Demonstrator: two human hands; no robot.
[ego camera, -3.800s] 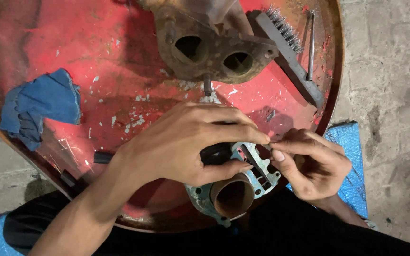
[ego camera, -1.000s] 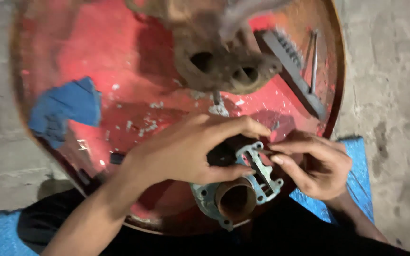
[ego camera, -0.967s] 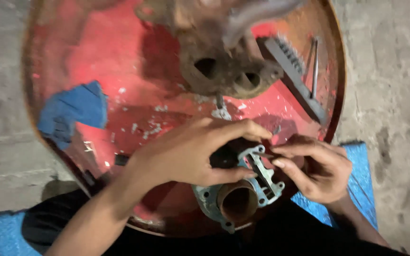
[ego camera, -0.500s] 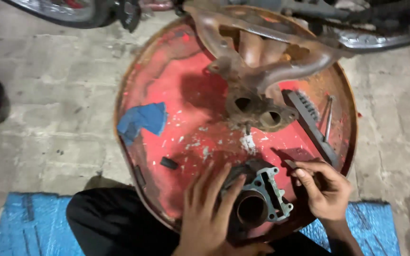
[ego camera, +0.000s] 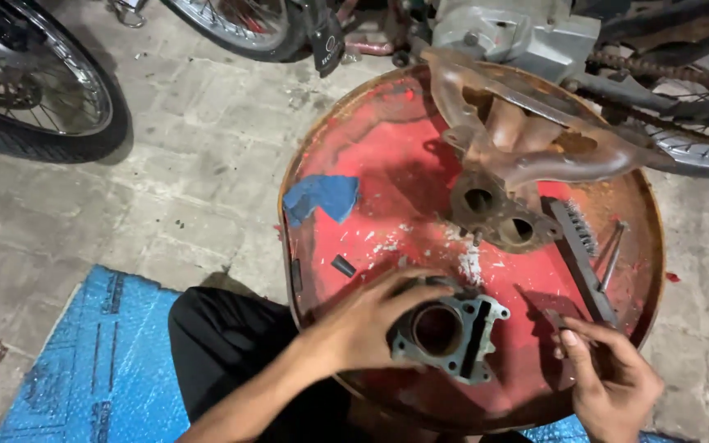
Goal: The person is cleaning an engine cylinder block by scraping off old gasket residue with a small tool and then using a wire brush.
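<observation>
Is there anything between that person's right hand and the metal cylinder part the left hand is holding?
Nothing visible. Only bare red drum top lies between the right hand and the engine cylinder, which the left hand grips on its near side.

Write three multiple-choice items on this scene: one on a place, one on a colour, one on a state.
1. Where does the blue rag lie?
A. on the round tray's left part
B. on the wire brush
C. under the tyre

2. What colour is the tray?
A. green
B. red
C. white

3. What is the left hand doing?
A. resting flat on the floor
B. gripping the metal cylinder
C. holding the rag

Answers:
1 A, the rag sits on the tray's left side.
2 B, its worn paint is red.
3 B, its fingers wrap the cylinder's side; the right hand is apart from it.
</observation>
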